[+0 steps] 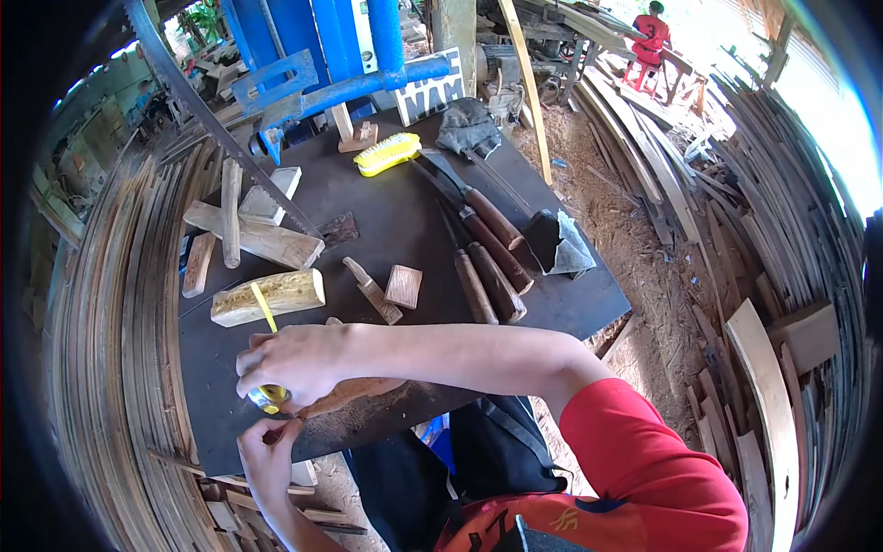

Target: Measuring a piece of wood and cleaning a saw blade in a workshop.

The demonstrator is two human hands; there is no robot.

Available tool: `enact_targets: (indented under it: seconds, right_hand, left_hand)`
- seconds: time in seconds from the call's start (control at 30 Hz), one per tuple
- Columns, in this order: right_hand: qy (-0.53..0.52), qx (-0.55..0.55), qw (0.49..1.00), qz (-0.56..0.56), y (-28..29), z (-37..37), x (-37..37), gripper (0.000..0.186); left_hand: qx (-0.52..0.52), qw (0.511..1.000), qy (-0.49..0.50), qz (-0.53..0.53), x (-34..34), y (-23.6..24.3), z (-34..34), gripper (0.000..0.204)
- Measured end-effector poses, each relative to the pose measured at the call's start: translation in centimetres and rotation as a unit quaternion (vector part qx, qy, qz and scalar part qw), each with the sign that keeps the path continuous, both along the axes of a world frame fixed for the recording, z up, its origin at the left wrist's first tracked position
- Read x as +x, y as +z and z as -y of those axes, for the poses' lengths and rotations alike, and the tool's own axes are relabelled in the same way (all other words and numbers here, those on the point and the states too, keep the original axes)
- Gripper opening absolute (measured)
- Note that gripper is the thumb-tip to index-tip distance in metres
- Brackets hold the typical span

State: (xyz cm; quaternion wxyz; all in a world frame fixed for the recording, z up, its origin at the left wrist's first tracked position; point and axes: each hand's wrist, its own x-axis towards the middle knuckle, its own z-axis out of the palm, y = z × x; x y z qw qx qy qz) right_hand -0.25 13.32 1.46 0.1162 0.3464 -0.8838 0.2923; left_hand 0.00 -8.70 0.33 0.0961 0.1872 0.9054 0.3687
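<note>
My right hand (299, 362) is closed around a yellow tape measure (269, 397) near the table's front-left part. A strip of its yellow blade (265, 307) sticks out beyond the fingers, across the front of a pale split wood block (299, 289). Under my right wrist lies a curved brown piece of wood (354, 396), partly hidden. Just below the tape measure, at the table's near edge, my left hand (269, 455) has its thumb and fingertips pinched together. Whatever sits between those fingertips cannot be made out.
Several wood-handled tools (487, 267) lie right of centre on the dark table (368, 221), with a yellow brush (388, 154) behind. Wood offcuts (258, 235) cover the left side, below a saw blade (198, 101). A blue machine (340, 55) stands behind; a person in red (651, 37) sits far off.
</note>
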Motion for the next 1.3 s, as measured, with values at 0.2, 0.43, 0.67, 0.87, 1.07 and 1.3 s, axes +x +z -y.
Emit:
enact_targets:
  seconds: [0.2, 0.43, 0.67, 0.87, 1.07, 1.3]
  right_hand:
    - [-0.020, 0.021, 1.000, 0.000, 0.6, -0.7, 0.1, 0.061]
    - [0.003, -0.010, 1.000, 0.010, 0.9, -1.5, -0.4, 0.063]
    - [-0.033, 0.015, 0.999, -0.012, 1.3, -1.8, -1.0, 0.056]
    - [-0.105, 0.088, 0.991, -0.003, 1.7, -3.1, -1.0, 0.048]
    - [-0.109, 0.138, 0.984, 0.038, 2.3, -3.3, -0.6, 0.050]
    - [-0.091, 0.130, 0.987, 0.022, 1.9, -3.3, -0.8, 0.054]
  left_hand:
    - [0.001, 1.000, -0.006, 0.000, -0.1, 0.7, -1.0, 0.021]
    - [0.032, 0.998, -0.060, 0.014, -1.4, -0.4, 0.0, 0.021]
    - [-0.038, 0.998, -0.047, -0.003, -1.9, -0.2, 0.2, 0.017]
    - [-0.020, 0.999, -0.032, 0.013, -1.6, -0.2, -0.3, 0.016]
    - [0.000, 0.999, -0.036, 0.006, -1.3, 0.4, -0.6, 0.016]
    - [0.000, 1.000, -0.025, -0.002, -1.3, 0.4, -0.8, 0.019]
